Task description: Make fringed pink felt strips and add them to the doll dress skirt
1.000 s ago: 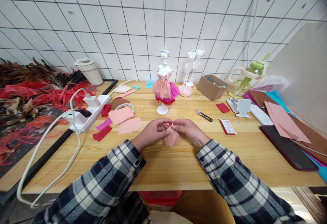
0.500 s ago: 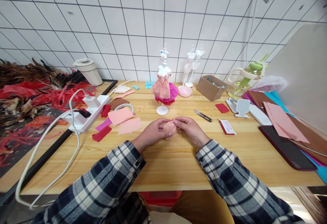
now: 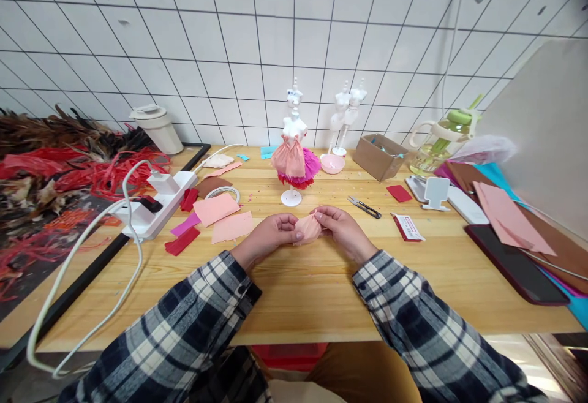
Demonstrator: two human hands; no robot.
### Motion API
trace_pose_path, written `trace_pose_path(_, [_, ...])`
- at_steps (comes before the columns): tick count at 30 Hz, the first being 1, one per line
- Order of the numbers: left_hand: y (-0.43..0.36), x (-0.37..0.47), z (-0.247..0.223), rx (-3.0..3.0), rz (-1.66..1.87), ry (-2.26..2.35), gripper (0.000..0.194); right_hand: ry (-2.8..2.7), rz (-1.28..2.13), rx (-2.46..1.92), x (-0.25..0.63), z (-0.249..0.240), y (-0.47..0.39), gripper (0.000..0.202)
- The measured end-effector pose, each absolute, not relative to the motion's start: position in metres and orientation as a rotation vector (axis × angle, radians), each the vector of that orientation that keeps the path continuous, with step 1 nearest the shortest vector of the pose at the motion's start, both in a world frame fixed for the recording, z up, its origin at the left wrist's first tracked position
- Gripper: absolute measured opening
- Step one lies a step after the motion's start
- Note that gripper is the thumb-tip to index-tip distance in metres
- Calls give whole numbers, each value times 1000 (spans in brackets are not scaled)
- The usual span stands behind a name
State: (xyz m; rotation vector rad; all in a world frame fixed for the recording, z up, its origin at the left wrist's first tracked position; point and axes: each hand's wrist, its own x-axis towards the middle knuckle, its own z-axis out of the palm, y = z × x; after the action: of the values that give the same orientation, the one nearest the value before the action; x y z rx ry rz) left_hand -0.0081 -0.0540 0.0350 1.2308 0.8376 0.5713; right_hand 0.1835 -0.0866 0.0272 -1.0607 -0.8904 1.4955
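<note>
Fingers (image 3: 285, 224) pinch pink paper (image 3: 308, 228) between them.

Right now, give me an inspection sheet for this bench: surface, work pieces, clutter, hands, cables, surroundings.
Surface: wooden tabletop, tiny scraps scattered toward the back.
Work pieces: gathered pink piece between the hands; skirted dress form upright on its stand.
Clutter: tape roll among coloured sheets, left; snips, right.
Hands: left hand and right hand both pinch the pink piece.
Cables: white cables looping beside the power strip.
Surroundings: tiled wall behind; feathers at far left.
</note>
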Motion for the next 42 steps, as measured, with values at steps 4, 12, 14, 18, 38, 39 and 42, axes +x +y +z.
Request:
trace_pose_path(4, [-55, -8, 37, 1220, 625, 831, 44, -921, 1470, -1071, 182, 28, -87, 32])
trace_pose_path(12, [-58, -4, 32, 1401, 507, 832, 50, -865, 1408, -1031, 184, 24, -86, 30])
trace_pose_path(14, [-57, -4, 31, 1445, 478, 834, 45, -855, 1412, -1010, 184, 24, -86, 28])
trace_pose_path(18, [-58, -5, 34, 1458, 484, 797, 45, -860, 1413, -1000, 183, 25, -86, 27])
trace_pose_path(38, [-51, -12, 39, 1636, 836, 1071, 34, -947, 1215, -1073, 191, 19, -80, 31])
trace_pose_path(39, [-51, -13, 37, 1653, 856, 1115, 35, -955, 1199, -1088, 191, 20, -79, 32])
trace_pose_path(42, [-44, -17, 30, 1710, 896, 1286, 37, -997, 1159, -1121, 193, 21, -79, 28])
